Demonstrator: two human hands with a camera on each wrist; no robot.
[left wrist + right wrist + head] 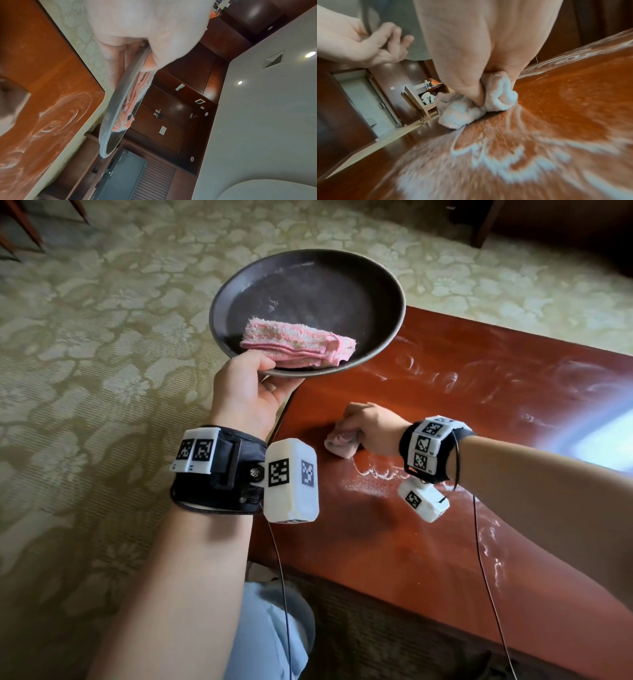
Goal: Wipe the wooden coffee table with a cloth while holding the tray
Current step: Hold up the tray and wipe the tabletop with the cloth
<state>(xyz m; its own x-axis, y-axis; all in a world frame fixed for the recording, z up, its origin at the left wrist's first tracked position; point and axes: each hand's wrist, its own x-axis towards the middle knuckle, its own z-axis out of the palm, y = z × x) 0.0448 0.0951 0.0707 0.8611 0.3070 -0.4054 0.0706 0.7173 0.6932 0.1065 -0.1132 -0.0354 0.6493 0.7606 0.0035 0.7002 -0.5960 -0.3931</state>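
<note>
Carpet (85, 344): pale green with a floral pattern, fills the 9 o'clock side of the head view.
Left hand (246, 392): raised off the table edge, thumb over the near rim of the tray, fingers curled beneath it; the right wrist view shows those fingers (392, 40) against the grey underside.
Tray (346, 261): round, dark, shallow dish with a thin paler rim, faint whitish smears on its floor; held up in the air above the table's far-left corner, at 12 o'clock in the head view. Seen edge-on in the left wrist view (118, 102).
Folded cloth (298, 342): pink terry, folded in layers, lying in the near half of the tray, just beside the left thumb.
Wiping cloth (340, 444): pale pink, fluffy, bunched into a wad; pressed onto the table near its left edge, at the centre of the head view. Right wrist view shows it squeezed into two lobes (501, 94).
Right hand (373, 428): closed in a fist round the wiping cloth, knuckles up, bearing down on the table.
Table (462, 364): glossy red-brown wood, running from centre toward 3 o'clock.
White residue (373, 474): powdery swirls and streaks across the table, thickest just to the near side of the right hand and along the far edge.
</note>
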